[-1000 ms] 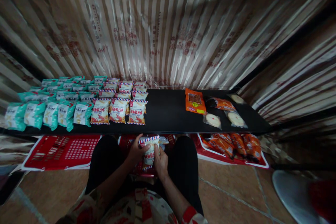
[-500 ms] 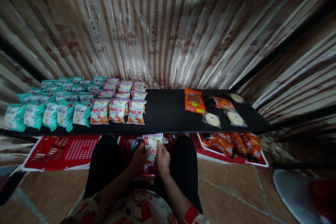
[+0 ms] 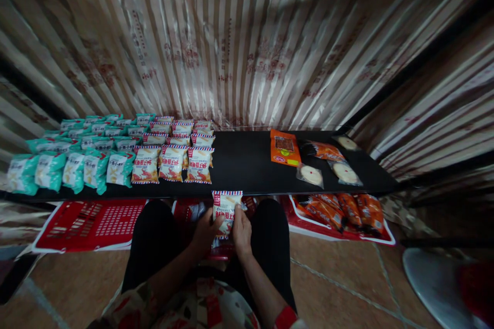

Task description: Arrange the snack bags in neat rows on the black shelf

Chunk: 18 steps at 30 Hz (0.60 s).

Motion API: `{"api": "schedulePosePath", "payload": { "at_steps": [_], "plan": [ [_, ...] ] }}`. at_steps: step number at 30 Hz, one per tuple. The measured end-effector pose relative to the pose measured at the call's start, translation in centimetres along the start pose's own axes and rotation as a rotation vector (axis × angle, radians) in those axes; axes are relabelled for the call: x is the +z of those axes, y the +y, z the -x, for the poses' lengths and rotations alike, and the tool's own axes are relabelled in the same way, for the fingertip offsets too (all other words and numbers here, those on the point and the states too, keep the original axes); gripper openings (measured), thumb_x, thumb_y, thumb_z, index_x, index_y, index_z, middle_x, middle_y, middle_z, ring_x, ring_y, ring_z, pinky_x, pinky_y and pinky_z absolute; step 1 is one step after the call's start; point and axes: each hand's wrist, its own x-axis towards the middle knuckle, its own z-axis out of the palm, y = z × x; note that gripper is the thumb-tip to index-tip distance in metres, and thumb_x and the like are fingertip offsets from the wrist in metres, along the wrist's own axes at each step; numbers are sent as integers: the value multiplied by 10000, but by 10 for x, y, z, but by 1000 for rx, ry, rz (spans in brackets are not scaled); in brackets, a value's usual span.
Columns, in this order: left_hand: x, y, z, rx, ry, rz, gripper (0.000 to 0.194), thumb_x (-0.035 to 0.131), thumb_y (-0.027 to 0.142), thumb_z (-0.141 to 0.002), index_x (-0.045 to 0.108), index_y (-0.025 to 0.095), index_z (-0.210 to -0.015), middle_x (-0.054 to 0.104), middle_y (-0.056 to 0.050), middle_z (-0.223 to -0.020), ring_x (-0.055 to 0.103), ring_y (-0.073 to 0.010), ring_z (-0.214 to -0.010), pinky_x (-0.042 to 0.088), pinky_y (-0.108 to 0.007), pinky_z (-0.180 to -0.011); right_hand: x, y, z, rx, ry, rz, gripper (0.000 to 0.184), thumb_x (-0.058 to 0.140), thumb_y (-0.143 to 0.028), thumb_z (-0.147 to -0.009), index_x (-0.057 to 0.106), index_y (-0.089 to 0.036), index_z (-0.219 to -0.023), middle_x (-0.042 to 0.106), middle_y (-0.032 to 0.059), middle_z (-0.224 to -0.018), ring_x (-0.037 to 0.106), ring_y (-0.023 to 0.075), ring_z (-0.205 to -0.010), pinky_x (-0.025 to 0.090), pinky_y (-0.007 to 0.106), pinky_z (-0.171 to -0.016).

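Note:
Between my knees, just in front of the shelf edge, a white snack bag (image 3: 226,211) with striped ends and red lettering is held upright. My left hand (image 3: 204,229) grips its left side, thumb across the front. On the right side my right hand (image 3: 242,229) has its fingers closed around the bag's edge. Beyond it to the left, matching snack bags (image 3: 172,163) stand in rows on the black shelf (image 3: 243,159). Teal and white snack bags (image 3: 120,168) fill the shelf's left end.
An orange packet (image 3: 284,147) and several round clear-wrapped cakes (image 3: 311,176) lie at the shelf's right. Below are a red basket (image 3: 116,221) at left and another with orange packets (image 3: 349,211) at right. A striped curtain (image 3: 239,46) hangs behind; a metal stool (image 3: 428,282) stands lower right.
Both hands have raised the snack bag slightly toward the shelf edge. My right thumb has shifted from its front to its side, so more of the lettering shows.

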Motion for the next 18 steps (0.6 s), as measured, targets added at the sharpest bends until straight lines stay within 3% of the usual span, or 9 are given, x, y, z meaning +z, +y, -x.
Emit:
{"api": "schedulePosePath", "payload": {
  "at_steps": [4, 9, 18],
  "plan": [
    [1, 4, -6, 22, 2, 24, 335, 492, 428, -798, 564, 167, -994, 681, -51, -945, 628, -200, -842, 491, -291, -732, -7, -3, -1, -36, -73, -96, 569, 267, -569, -856, 656, -161, -926, 680, 57, -723, 605, 184, -677, 466, 264, -621],
    [0, 3, -19, 62, 30, -30, 308, 484, 415, -809, 585, 181, -982, 689, -52, -953, 629, -198, -887, 488, -284, -758, -19, -11, -3, -32, -233, -273, 448, 411, -538, -826, 593, -171, -1008, 675, 61, -915, 613, 184, -776, 487, 271, -703],
    [6, 18, -37, 28, 87, 17, 343, 524, 452, -782, 605, 182, -977, 701, -48, -931, 636, -205, -879, 497, -288, -752, -42, -25, -10, -54, -439, -403, 496, 582, -449, -753, 518, -197, -1175, 646, 74, -1071, 617, 221, -943, 497, 344, -821]
  ]
}}
